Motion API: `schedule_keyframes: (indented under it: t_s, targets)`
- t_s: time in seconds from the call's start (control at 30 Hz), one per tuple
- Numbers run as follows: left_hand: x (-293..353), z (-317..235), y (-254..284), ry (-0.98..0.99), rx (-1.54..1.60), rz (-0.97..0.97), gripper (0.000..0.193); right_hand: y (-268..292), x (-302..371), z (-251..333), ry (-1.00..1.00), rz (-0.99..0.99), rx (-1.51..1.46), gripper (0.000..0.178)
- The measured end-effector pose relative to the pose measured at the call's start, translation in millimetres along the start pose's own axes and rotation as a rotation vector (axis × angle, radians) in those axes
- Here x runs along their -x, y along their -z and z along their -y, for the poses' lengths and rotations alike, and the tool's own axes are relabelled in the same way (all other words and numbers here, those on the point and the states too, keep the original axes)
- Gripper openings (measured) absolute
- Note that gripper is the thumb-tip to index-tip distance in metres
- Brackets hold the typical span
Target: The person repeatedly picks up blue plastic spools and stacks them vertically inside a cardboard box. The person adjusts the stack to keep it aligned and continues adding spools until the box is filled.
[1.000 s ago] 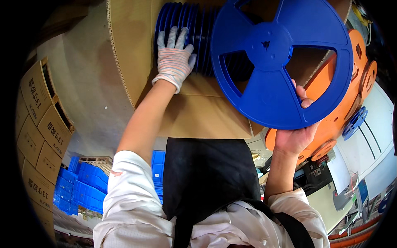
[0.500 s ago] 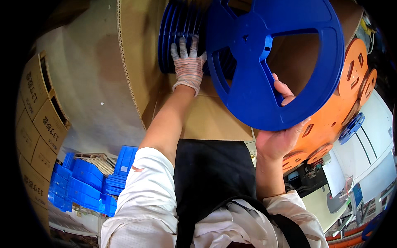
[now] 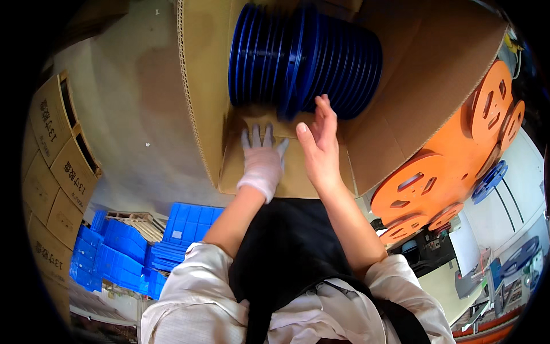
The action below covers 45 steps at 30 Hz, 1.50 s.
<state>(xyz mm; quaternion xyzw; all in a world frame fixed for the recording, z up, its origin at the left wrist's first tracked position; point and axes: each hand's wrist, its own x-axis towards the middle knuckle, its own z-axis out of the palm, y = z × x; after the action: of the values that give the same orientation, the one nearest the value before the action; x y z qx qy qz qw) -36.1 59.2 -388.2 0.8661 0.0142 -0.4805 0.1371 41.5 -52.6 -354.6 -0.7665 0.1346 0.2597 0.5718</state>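
Observation:
A row of blue plastic reels [image 3: 349, 69] stands on edge inside an open cardboard box [image 3: 412, 109]. One blue reel [image 3: 294, 71] in the middle of the row sticks out nearer to me than its neighbours and looks slightly blurred. My right hand [image 3: 322, 143] is just in front of that row, fingers stretched out and thumb apart, with nothing held. Whether its fingertips touch a reel I cannot tell. My left hand [image 3: 263, 163], in a thin whitish glove with grey fingertips, has its fingers spread over the near part of the box, below the reels, and holds nothing.
Large orange discs with slots [image 3: 409, 180] stand just right of the box. A smaller blue reel [image 3: 490, 180] is beyond them by a white surface. Stacked cartons [image 3: 69, 166] line the far left. Blue plastic bins [image 3: 120, 249] and a wooden pallet [image 3: 140, 223] are at lower left.
The blue reel my right hand held up has gone down into the row in the box, and that hand has let go. My left hand has drawn back from the reels toward me.

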Motion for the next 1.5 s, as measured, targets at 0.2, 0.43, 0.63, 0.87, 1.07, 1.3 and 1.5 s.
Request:
schedule_keyframes:
  t_s: [0.2, 0.43, 0.63, 0.87, 1.07, 1.3, 1.5]
  targets:
    - [78, 35, 22, -0.295, 0.123, -0.608, 0.044, 22, -14, -24, 0.014, -0.008, 0.253, 0.065]
    - [43, 96, 97, -0.056, 0.154, -1.281, 0.065, -14, -105, -33, 0.486, -0.121, 0.653, 0.074]
    - [26, 99, 86, -0.010, 0.318, -1.127, 0.067, -60, -80, -74, 0.422, 0.227, 1.280, 0.084]
    - [24, 105, 79, -0.048, 0.297, -1.151, 0.061, -34, 2, -95, 0.299, 0.269, 0.881, 0.086]
    - [20, 108, 74, -0.060, 0.381, -1.129, 0.059, -45, -128, -55, 0.464, -0.156, 0.873, 0.061]
    - [23, 103, 75, -0.028, 0.320, -1.124, 0.057, -87, -148, -34, 0.418, -0.184, 1.015, 0.056]
    - [22, 107, 77, -0.060, 0.303, -1.158, 0.056, -71, -157, -37, 0.408, -0.064, 1.039, 0.050]
